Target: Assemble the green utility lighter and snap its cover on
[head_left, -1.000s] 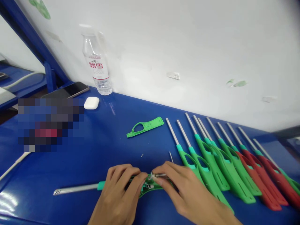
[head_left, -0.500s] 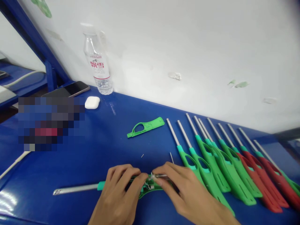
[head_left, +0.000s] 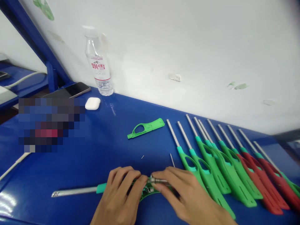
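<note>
- The left hand (head_left: 122, 195) presses down on the open lighter (head_left: 145, 189), fingers curled over its green body; that pins it flat on the table (head_left: 98, 150) so its insides face up.
- The right hand (head_left: 185, 193) pinches a small metal part (head_left: 158, 180) between thumb and fingertips, right at the exposed middle of the lighter, touching the left fingertips.
- The lighter's tube (head_left: 75, 191) runs out left of the grip, lying flat on the table.
- Beyond the grip lies a loose green cover (head_left: 146, 127), inner side up, kept apart from the body.
- A thin pin (head_left: 172, 160) lies just beyond the right hand.
- Right of the grip, the closed lighters (head_left: 225, 168) lie in a row, green then red, tubes pointing away.
- Far beyond on the left stands a bottle (head_left: 98, 68), a little water at the bottom; a white case (head_left: 92, 103) is shut, so its contents cannot be told.
</note>
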`<state>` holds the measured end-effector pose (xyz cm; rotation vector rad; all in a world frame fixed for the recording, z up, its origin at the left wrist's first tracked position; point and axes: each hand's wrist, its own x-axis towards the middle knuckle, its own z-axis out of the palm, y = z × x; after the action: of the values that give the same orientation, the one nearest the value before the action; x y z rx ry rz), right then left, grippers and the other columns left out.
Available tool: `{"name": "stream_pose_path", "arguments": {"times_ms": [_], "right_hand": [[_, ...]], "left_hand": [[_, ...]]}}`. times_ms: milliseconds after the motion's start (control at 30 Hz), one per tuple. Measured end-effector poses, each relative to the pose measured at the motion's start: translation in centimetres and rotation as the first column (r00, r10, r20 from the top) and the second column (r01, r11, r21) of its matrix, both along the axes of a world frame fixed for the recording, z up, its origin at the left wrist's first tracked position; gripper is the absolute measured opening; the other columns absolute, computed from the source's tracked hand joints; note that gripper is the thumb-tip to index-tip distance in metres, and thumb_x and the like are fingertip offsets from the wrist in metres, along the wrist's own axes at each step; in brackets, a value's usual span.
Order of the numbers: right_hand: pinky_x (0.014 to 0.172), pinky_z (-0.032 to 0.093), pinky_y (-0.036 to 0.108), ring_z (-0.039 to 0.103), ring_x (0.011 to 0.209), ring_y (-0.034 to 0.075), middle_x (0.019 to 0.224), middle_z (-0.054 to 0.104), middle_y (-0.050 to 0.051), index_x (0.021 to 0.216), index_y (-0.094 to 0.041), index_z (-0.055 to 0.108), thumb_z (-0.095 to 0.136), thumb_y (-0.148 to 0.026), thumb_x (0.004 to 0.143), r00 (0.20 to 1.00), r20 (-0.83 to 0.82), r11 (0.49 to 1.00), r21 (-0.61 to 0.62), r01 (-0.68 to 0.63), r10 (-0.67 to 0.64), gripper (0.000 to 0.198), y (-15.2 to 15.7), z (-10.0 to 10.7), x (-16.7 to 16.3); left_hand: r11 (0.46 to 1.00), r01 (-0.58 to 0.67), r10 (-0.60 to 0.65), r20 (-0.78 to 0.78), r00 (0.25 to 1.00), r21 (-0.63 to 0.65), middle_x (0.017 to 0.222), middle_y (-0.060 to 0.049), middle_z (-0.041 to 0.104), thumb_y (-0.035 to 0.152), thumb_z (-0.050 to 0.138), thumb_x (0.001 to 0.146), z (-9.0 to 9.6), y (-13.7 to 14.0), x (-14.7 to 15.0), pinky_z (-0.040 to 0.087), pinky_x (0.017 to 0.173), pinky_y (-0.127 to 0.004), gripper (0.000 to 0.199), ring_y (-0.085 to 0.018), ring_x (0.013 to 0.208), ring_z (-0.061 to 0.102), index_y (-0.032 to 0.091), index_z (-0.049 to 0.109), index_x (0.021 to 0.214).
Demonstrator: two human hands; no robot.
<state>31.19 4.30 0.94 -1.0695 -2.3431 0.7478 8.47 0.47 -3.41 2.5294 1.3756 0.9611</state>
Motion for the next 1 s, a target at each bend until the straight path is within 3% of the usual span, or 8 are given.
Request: {"name": "stream_pose_path", "arguments": {"times_ms": [700, 1000], "right_hand": [[0.076, 0.056, 0.030, 0.074, 0.080, 0.016, 0.097, 0.077, -0.002, 0.119, -0.023, 0.065, 0.048, -0.028, 0.112, 0.999, -0.034, 0.991, 0.126, 0.036, -0.032, 0.019, 0.03, -0.12, -0.23], [0.082, 0.057, 0.029, 0.075, 0.087, 0.015, 0.103, 0.077, -0.003, 0.121, -0.025, 0.064, 0.048, -0.030, 0.113, 1.000, -0.022, 0.999, 0.049, 0.011, -0.010, 0.019, -0.24, -0.33, 0.02]], "left_hand": [[1.000, 0.002, -0.002, -0.073, 0.997, -0.003, 0.115, -0.007, 0.071, 0.007, 0.059, 0.099, -0.31, -0.30, -0.09, 0.041, 0.102, -0.046, 0.028, -0.025, 0.113, 0.055, 0.016, 0.070, 0.123], [1.000, 0.006, -0.006, -0.024, 1.000, -0.026, 0.118, -0.009, 0.069, 0.006, 0.056, 0.100, -0.57, -0.47, -0.10, 0.042, 0.102, -0.047, 0.031, -0.026, 0.115, 0.054, 0.015, 0.068, 0.126]]}}
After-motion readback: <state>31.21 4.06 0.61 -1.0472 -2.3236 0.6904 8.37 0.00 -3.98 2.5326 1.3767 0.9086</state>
